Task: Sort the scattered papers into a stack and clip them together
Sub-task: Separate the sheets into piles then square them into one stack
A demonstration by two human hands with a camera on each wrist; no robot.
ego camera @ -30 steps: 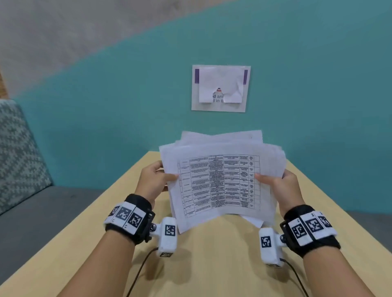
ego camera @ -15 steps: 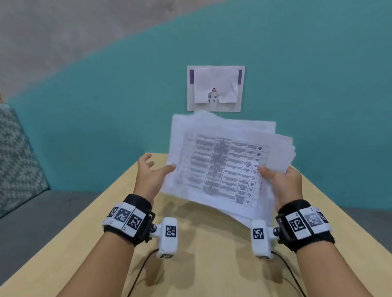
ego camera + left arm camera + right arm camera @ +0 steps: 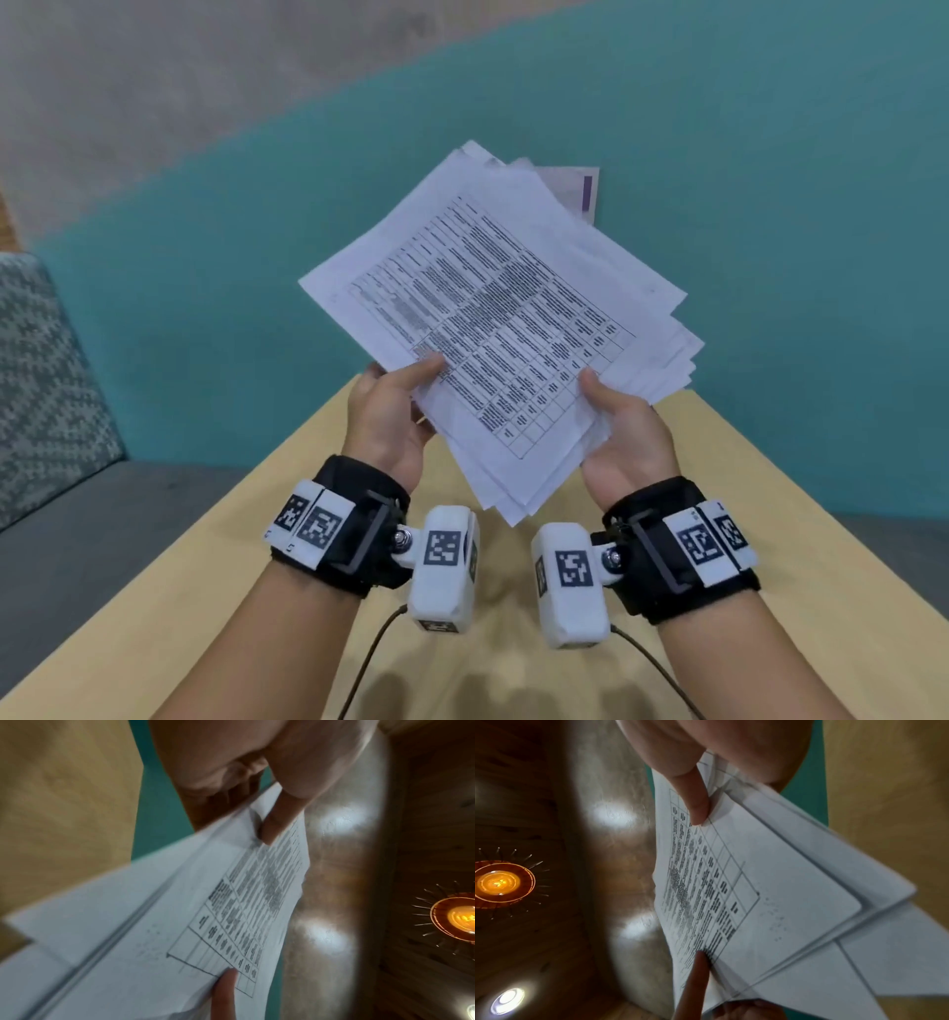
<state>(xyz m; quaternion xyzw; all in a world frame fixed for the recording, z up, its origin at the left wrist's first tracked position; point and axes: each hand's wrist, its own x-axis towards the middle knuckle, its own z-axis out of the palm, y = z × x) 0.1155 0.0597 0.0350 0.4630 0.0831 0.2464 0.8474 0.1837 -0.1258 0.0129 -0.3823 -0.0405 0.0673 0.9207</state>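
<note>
A loose, uneven stack of white papers (image 3: 503,318) with a printed table on its top sheet is held up in the air above the table, turned diagonally. My left hand (image 3: 390,406) pinches the stack's lower left edge, thumb on top. On the lower right edge, my right hand (image 3: 621,431) grips the papers with its thumb on the top sheet and the fingers underneath. The left wrist view shows the stack (image 3: 180,923) with the left thumb (image 3: 277,821) pressing on it. In the right wrist view my thumb (image 3: 693,801) lies on the sheets (image 3: 770,902). No clip is in view.
The light wooden table (image 3: 493,642) lies under my hands. Behind it is a teal wall (image 3: 205,257) with a paper notice (image 3: 580,190) mostly hidden by the stack. A grey patterned sofa (image 3: 46,385) stands at the left. Cables trail from the wrist cameras.
The stack has risen and turned from landscape to a diagonal. My left hand, open and off the papers half a second ago, now pinches the lower left edge. Both hands have come closer together.
</note>
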